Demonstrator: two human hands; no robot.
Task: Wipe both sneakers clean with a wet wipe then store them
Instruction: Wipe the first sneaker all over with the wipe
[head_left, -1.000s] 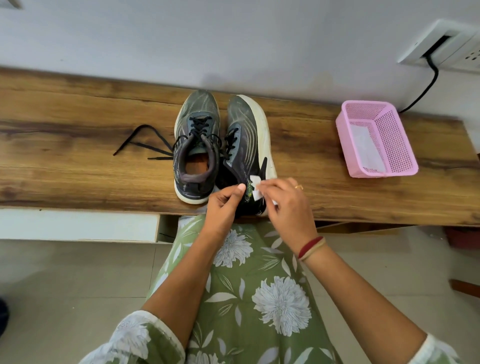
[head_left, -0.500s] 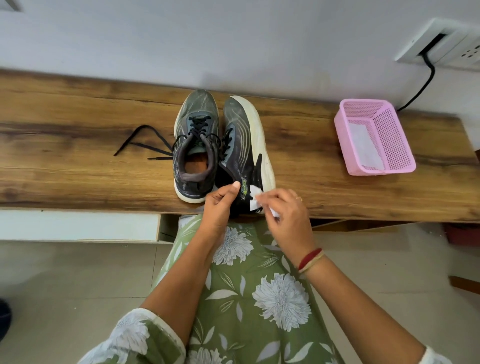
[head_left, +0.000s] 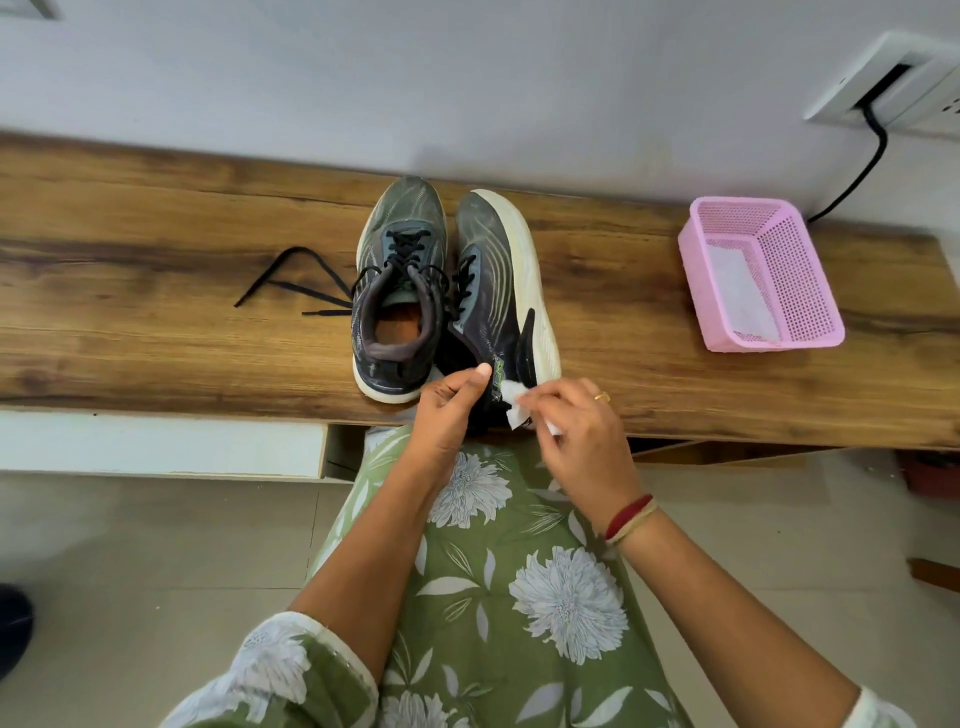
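Two dark grey sneakers with pale soles stand side by side on a wooden bench (head_left: 156, 291). The left sneaker (head_left: 397, 291) sits upright with its laces trailing to the left. The right sneaker (head_left: 498, 291) is tipped onto its inner side, sole facing right. My left hand (head_left: 449, 410) grips the right sneaker's heel, thumb on top. My right hand (head_left: 576, 431) pinches a small white wet wipe (head_left: 511, 402) and holds it against the heel's outer side.
A pink perforated basket (head_left: 802, 291) with a white sheet inside stands on the bench at the right. A wall socket (head_left: 883, 78) with a black cable is above it. My green floral dress fills the foreground. Tiled floor lies below the bench.
My right hand has drawn the wipe down and towards me along the heel. The right sneaker has tipped a little further over. The left hand keeps its hold.
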